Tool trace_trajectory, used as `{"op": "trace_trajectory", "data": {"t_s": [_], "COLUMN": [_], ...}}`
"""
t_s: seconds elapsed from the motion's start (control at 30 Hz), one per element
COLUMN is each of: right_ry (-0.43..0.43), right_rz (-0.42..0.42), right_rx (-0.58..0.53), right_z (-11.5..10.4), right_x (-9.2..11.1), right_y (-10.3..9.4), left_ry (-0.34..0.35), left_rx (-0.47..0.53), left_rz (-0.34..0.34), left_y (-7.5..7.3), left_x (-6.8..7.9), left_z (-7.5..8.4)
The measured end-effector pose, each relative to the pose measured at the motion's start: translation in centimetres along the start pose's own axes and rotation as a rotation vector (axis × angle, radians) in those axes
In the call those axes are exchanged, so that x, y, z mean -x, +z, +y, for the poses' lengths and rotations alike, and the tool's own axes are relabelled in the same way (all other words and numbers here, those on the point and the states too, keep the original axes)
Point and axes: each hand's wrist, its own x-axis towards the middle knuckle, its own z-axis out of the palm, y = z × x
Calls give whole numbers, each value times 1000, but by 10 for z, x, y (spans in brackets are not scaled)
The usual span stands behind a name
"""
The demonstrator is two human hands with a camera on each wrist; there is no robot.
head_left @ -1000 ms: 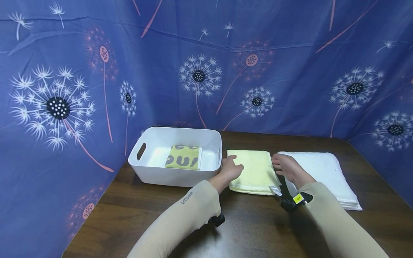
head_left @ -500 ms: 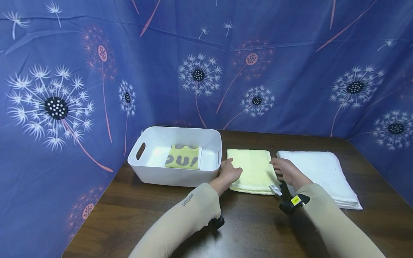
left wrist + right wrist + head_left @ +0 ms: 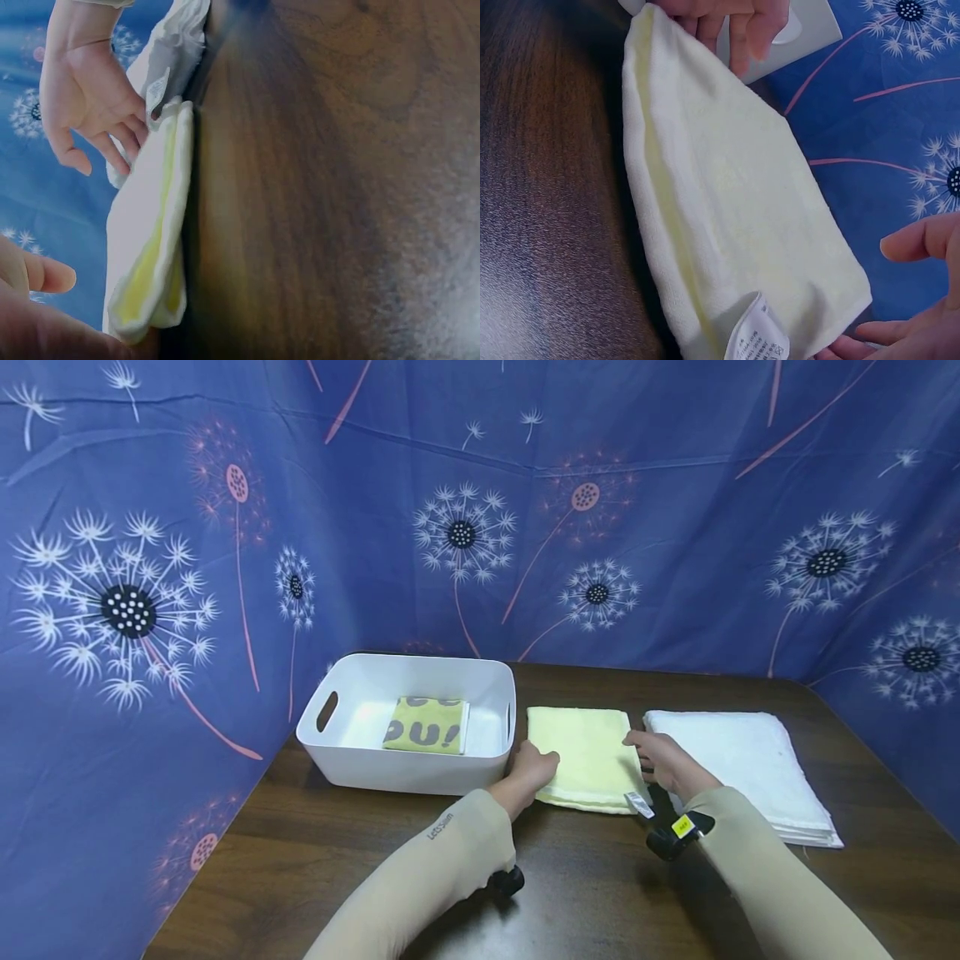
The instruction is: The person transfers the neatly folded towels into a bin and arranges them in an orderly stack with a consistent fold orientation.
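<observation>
A folded pale yellow towel (image 3: 588, 747) lies on the table with a white label at its near right corner. My left hand (image 3: 532, 770) is at its left edge, thumb raised over the top. Along the right edge is my right hand (image 3: 667, 762). In the right wrist view, the right fingertips (image 3: 847, 347) reach under the towel's edge, while the thumb stays apart from the cloth. The left wrist view shows the left thumb lifted off the towel (image 3: 142, 225) too; the other left fingers are mostly hidden there.
A white plastic bin (image 3: 405, 771) stands left of the towel, close to my left hand. Inside lies a folded green cloth (image 3: 425, 727) with grey lettering. A folded white towel (image 3: 738, 760) is on the right. Behind the wooden table (image 3: 585, 893) hangs a blue dandelion-print curtain (image 3: 675, 527).
My left hand has slid slightly toward me along the towel's left edge. The right hand has shifted a little left, closer against the right edge. The yellow towel stays in place.
</observation>
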Motion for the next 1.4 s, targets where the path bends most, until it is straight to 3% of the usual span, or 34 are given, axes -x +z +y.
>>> {"op": "trace_trajectory", "data": {"t_s": [0.2, 0.37, 0.53, 0.73, 0.9, 1.27, 1.4], "right_ry": [-18, -10, -46, -115, -122, -65, -43], "right_rz": [-4, 39, 75, 91, 83, 111, 118], "right_rx": [-35, 28, 147, 204, 163, 60, 19], "right_z": [5, 3, 4, 5, 4, 10, 10], "right_x": [-6, -9, -9, -7, -5, -9, -10], "right_y": [5, 9, 13, 16, 16, 13, 12], "left_ry": [-26, -9, -1, 7, 16, 2, 35], "left_rx": [75, 134, 134, 165, 149, 186, 179], "left_rz": [-34, -33, 6, 50, 100, 97, 106], "left_y": [4, 4, 4, 4, 4, 4, 5], "left_x": [-4, -7, -9, -13, -15, -19, -25], "left_z": [-6, -4, -2, -2, 0, -2, -6]}}
